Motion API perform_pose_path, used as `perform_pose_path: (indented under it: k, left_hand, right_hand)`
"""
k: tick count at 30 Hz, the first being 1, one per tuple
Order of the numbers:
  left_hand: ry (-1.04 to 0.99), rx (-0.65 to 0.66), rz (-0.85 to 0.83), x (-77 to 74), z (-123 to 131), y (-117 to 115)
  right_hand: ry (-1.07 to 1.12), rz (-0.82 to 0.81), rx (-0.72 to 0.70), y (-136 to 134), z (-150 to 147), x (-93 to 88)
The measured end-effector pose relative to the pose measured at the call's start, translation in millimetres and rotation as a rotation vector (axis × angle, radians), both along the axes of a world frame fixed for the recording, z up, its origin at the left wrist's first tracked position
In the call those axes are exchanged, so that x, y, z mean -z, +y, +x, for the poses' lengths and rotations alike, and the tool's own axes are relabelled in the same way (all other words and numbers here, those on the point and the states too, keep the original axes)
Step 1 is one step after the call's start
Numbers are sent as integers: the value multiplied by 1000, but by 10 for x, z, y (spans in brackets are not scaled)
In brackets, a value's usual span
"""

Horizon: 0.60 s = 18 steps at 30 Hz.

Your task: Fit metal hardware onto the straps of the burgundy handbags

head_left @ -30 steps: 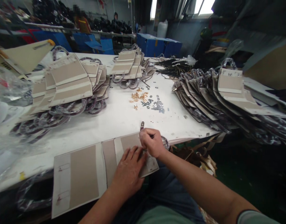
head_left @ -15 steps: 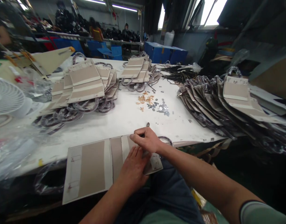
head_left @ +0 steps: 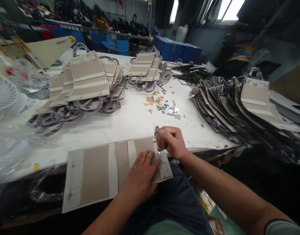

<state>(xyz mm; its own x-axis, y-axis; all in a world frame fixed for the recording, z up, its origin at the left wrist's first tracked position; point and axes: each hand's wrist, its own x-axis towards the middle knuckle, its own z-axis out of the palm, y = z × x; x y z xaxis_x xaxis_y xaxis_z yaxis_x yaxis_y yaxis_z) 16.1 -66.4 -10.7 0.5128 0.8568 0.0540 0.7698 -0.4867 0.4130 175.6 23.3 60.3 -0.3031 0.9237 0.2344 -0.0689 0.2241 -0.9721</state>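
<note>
A flat beige bag panel [head_left: 96, 173] with pale bands lies across the front table edge and my lap. A plastic-wrapped handle [head_left: 34, 186] hangs off its left side. My left hand [head_left: 143, 169] rests flat on the panel's right half, fingers stretched out. Just above the panel's right end, my right hand [head_left: 171, 142] is closed around a slim dark tool [head_left: 174, 134], mostly hidden by the fingers; its kind is unclear. A small shiny metal piece [head_left: 159, 152] sits on the panel below that hand. Beyond the hand, a metal object [head_left: 156, 128] lies partly covered on the table.
Gold fittings [head_left: 154, 99] and silver plates [head_left: 173, 111] are scattered mid-table. Stacks of similar panels stand at left [head_left: 87, 73], centre back [head_left: 142, 65] and right [head_left: 255, 93]. A white fan [head_left: 5, 91] is at far left. People work in the background.
My right hand has moved right, from beside my left hand's fingertips to the panel's right end, uncovering the small metal piece. My left hand stays on the panel. The camera view has shifted slightly.
</note>
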Motion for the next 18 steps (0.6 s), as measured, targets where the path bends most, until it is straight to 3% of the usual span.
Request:
perform_pose_path:
  k: [6,14,18]
  left_hand:
    - [62,1,34,-20,22,-10]
    - [138,-28,75,66,44,-46]
    - [228,-44,71,-37,109,-101]
  right_hand:
    - [48,32,104,-67,17,222]
    - [152,53,182,-148,137,106]
    - [104,-6,246,-155,130,170]
